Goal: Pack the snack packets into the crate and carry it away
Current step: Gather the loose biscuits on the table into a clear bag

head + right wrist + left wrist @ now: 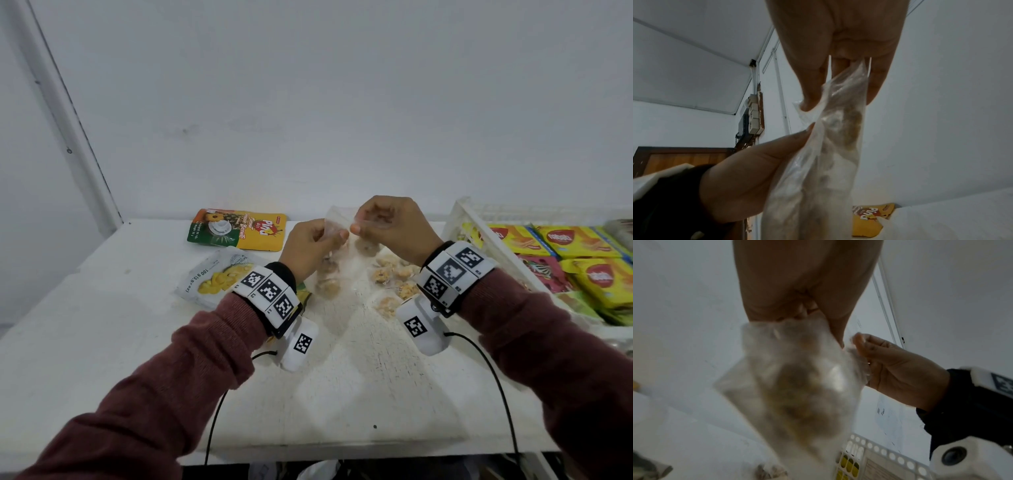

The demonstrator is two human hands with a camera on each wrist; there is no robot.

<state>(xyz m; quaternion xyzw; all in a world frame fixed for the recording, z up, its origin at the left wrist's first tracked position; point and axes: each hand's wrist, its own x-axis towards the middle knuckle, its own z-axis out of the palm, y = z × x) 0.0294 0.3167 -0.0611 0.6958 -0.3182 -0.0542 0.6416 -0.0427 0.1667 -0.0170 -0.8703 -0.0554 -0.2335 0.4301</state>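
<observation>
Above the white table (102, 342), head view: left hand (308, 246) and right hand (390, 226) both raised, wrists bent up, each pinching a top corner of a clear cookie bag (337, 222) that hangs between them; white crate (479, 246) with yellow and red packets just right of the bag, orange pineapple packet (239, 229) and white dried-fruit pouch (215, 277) left of it. Left wrist view: thumb and fingers curled on the bag's (797, 386) top edge, right hand (896, 374) pinching its other side, crate (890, 459) below. Right wrist view: fingertips (809, 97) clamp the bag (828, 154), left hand (748, 178) gripping lower on it.
</observation>
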